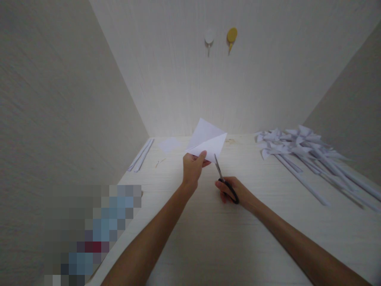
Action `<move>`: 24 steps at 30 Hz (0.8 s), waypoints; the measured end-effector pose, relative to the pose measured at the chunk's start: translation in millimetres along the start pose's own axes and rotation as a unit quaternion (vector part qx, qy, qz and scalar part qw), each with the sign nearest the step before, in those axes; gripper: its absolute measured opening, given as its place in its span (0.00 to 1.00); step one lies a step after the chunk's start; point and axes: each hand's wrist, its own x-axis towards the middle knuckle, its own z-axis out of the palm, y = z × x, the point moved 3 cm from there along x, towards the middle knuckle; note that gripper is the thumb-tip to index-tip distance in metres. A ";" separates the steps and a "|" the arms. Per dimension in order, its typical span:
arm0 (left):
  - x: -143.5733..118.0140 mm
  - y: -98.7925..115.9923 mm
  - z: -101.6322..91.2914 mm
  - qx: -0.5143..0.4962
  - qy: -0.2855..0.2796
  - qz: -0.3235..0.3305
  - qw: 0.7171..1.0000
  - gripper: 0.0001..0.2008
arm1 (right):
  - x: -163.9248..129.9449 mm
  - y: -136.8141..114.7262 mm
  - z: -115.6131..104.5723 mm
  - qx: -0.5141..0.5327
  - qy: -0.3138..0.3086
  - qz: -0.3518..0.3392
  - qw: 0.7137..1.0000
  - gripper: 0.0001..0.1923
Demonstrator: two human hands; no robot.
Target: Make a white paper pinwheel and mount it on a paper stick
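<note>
My left hand pinches the lower corner of a folded white paper and holds it up above the pale wooden table. My right hand grips black-handled scissors. Their blades point up and away, and the tips reach the paper's lower edge just right of my left fingers.
A heap of white paper pinwheels on rolled paper sticks lies at the right of the table. Two rolled paper sticks and a small white paper square lie at the back left. Walls close in on three sides; two hooks hang on the back wall.
</note>
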 end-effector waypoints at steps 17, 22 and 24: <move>-1.1 1.6 1.2 -0.005 0.000 0.002 1.000 0.05 | -1.4 -4.3 0.0 -0.004 0.005 -0.002 1.000 0.25; -0.6 1.6 0.9 0.003 0.001 -0.001 1.000 0.04 | -0.2 -1.8 0.2 -0.011 0.005 -0.005 1.000 0.26; -0.2 1.5 0.7 0.004 0.001 -0.002 1.000 0.04 | 0.2 -1.1 0.3 -0.014 0.007 -0.004 1.000 0.26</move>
